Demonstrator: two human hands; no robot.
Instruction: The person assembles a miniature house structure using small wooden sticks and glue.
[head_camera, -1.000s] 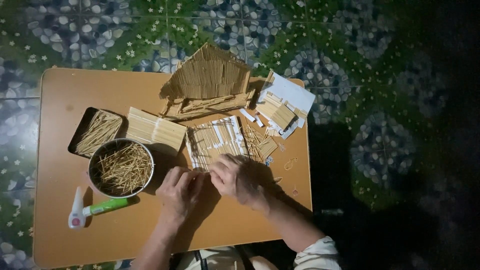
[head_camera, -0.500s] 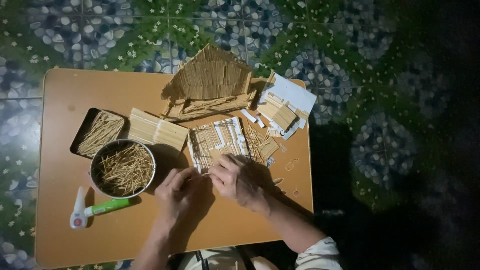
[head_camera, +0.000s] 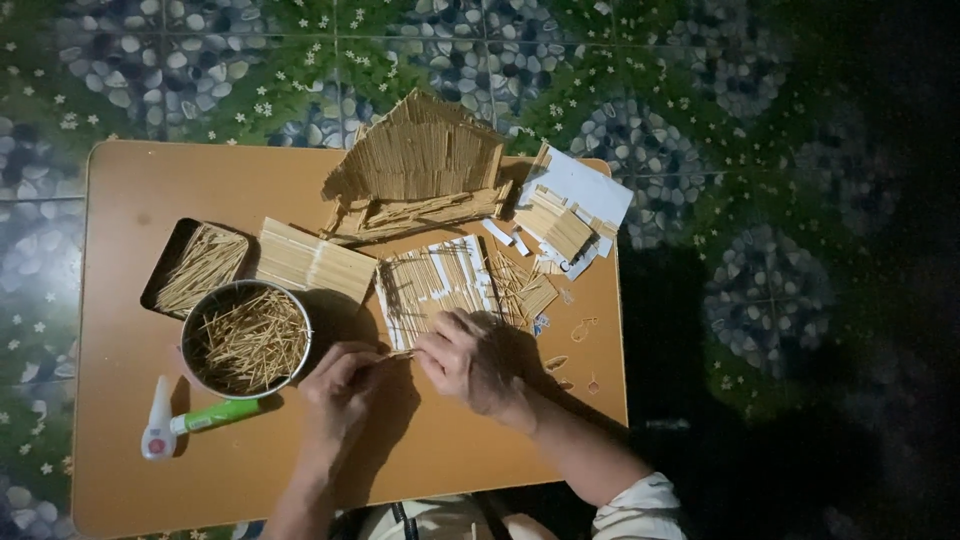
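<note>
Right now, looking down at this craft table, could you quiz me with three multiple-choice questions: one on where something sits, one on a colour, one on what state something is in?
1. Where is the round metal bowl of thin sticks?
A. On the floor
B. On the table's left part, just in front of the dark tray
C. On top of the stick-built roof piece

2. What colour is the body of the glue bottle?
A. Green
B. Red
C. Black

3. What are the left hand and right hand doing?
A. Both resting off the table
B. Both lifting the bowl
C. Both at the near edge of the flat stick panel

Answers: 1 B, the bowl stands on the wooden table beside the tray. 2 A, its body is green with a white cap. 3 C, the fingertips meet at the panel's near edge.
</note>
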